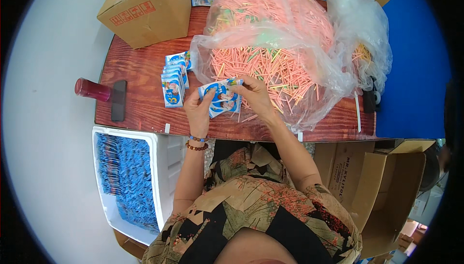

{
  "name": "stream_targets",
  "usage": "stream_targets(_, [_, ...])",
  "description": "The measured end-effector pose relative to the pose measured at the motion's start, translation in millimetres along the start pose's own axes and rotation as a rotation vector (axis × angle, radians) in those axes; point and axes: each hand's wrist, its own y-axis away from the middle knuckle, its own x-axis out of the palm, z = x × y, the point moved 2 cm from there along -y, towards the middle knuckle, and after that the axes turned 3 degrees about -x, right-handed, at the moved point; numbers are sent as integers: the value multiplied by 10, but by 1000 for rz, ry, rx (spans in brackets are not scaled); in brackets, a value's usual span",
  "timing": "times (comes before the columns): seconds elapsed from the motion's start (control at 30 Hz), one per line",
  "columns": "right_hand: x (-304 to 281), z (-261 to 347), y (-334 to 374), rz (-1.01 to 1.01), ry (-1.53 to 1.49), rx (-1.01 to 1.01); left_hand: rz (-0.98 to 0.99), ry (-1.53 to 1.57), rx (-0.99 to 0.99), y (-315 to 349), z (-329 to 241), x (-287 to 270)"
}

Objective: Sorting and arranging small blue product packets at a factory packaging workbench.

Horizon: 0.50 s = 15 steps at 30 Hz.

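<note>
Currently, the left hand [197, 112] has its grip pinching the left end of some blue-and-white packets [224, 98], while the right hand [257, 99] pinches their upper right corner. These are held above the front part of the wooden surface [145, 112], just before a big clear bag [290, 107] of pink, yellow and green sticks [263, 68]; how many packets overlap is hard to tell. Left of them lies an overlapping row of similar packs [173, 90]. Farther left are a black phone [119, 100] and a red bottle [93, 90].
</note>
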Motion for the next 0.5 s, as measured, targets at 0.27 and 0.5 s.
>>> stream_targets(0.27, [-167,45,265,-21,106,84,14,123,-73,201,54,173])
stream_targets(0.5, [-310,-27,423,-29,144,109,12,142,-69,309,183,234])
